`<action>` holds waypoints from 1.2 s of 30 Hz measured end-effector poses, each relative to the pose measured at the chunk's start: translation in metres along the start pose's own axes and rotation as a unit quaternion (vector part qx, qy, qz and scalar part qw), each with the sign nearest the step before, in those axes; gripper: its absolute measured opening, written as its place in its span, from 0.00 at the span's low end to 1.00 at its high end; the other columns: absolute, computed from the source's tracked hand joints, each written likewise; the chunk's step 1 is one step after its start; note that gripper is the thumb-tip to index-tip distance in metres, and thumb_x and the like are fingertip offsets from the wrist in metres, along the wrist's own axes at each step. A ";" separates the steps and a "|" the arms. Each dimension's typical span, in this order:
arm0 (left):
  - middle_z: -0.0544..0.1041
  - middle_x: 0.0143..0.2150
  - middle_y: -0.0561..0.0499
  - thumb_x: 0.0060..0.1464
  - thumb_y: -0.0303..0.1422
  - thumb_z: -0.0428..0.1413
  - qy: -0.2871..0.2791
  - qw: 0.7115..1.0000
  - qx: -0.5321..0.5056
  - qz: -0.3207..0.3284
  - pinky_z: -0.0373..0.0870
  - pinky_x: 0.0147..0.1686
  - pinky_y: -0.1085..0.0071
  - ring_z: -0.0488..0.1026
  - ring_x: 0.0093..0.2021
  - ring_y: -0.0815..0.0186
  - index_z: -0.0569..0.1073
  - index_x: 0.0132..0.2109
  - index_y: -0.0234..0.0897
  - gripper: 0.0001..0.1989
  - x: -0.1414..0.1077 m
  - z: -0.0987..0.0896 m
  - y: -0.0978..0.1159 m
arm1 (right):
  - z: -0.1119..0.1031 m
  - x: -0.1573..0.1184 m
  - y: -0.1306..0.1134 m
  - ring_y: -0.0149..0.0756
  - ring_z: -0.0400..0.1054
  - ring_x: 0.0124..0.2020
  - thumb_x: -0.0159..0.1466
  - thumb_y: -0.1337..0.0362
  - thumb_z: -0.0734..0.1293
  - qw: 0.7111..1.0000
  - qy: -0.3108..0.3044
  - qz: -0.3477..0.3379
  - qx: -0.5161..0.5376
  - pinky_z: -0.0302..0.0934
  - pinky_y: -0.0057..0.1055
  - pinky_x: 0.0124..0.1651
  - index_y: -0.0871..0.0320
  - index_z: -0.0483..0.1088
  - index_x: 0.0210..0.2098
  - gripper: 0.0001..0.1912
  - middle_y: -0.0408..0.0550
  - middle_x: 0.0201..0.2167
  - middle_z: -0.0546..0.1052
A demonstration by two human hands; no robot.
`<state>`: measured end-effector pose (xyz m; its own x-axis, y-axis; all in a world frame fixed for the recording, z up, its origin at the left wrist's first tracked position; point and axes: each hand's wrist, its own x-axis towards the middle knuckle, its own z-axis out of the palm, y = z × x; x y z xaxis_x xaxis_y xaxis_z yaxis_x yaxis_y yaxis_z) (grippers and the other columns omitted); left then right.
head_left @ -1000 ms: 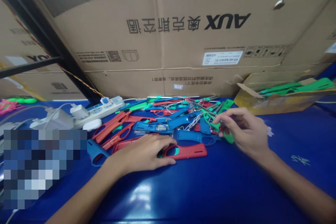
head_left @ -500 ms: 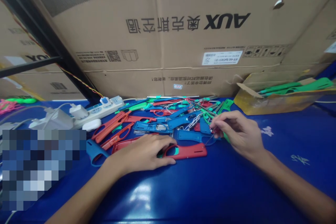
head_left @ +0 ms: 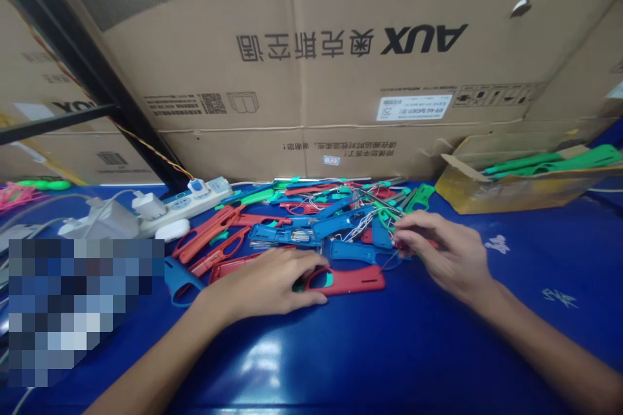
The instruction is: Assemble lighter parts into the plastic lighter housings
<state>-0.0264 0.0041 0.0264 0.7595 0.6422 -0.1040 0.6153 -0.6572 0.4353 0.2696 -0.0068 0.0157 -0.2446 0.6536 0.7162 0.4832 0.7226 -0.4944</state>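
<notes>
My left hand [head_left: 272, 282] is closed around one end of a red lighter casing [head_left: 357, 280] with a teal trigger, lying on the blue table. The casing's free end points right. My right hand [head_left: 445, 249] is above and right of that end, thumb and fingers pinched on a small dark-red piece [head_left: 400, 245], mostly hidden by the fingers. A thin line, perhaps a shaft or a wire, runs from it down toward the casing's end. Behind both hands lies a pile of blue casings [head_left: 357, 251], red casings [head_left: 207, 233], metal tubes and white wires.
An open carton [head_left: 516, 191] with green casings stands at the back right. White power strips [head_left: 185, 207] with plugs and cables lie at the left. A large cardboard box [head_left: 311, 78] walls off the back, beside a black metal frame [head_left: 141, 149].
The view has shifted slightly. My right hand has turned a little, and some red now shows beside its fingers. My left hand stays on the red lighter casing.
</notes>
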 end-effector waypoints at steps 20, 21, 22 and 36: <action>0.77 0.47 0.50 0.63 0.45 0.56 -0.001 1.000 0.001 0.005 0.63 0.39 0.68 0.74 0.43 0.61 0.70 0.56 0.45 0.18 -0.001 0.002 -0.001 | 0.001 0.001 -0.010 0.31 0.75 0.36 0.69 0.67 0.63 0.997 -0.071 -0.001 -0.004 0.71 0.30 0.41 0.51 0.65 0.54 0.14 0.44 0.40 0.78; 0.77 0.47 0.50 0.63 0.45 0.56 0.000 1.000 0.001 0.005 0.63 0.39 0.68 0.74 0.43 0.61 0.70 0.56 0.45 0.18 -0.001 0.002 -0.001 | 0.001 0.001 -0.010 0.31 0.75 0.36 0.69 0.67 0.64 0.997 -0.070 -0.008 -0.016 0.71 0.30 0.42 0.51 0.66 0.52 0.13 0.43 0.40 0.78; 0.77 0.46 0.50 0.63 0.45 0.56 0.001 1.000 0.001 0.005 0.63 0.39 0.68 0.74 0.43 0.61 0.70 0.56 0.45 0.18 -0.001 0.001 -0.001 | 0.000 0.001 -0.011 0.31 0.75 0.36 0.69 0.67 0.64 0.997 -0.071 -0.015 -0.023 0.71 0.30 0.42 0.51 0.66 0.51 0.12 0.43 0.40 0.78; 0.77 0.46 0.50 0.63 0.43 0.56 0.007 1.000 -0.002 0.013 0.61 0.37 0.68 0.73 0.41 0.61 0.70 0.56 0.44 0.18 -0.001 0.001 -0.001 | -0.004 0.003 -0.011 0.28 0.74 0.33 0.72 0.70 0.56 0.996 -0.080 -0.028 -0.009 0.70 0.26 0.37 0.50 0.65 0.56 0.17 0.42 0.38 0.78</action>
<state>-0.0276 0.0040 0.0247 0.7725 0.6300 -0.0799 0.5939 -0.6723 0.4419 0.2669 -0.0140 0.0252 -0.4008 0.6413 0.6543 0.4798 0.7553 -0.4464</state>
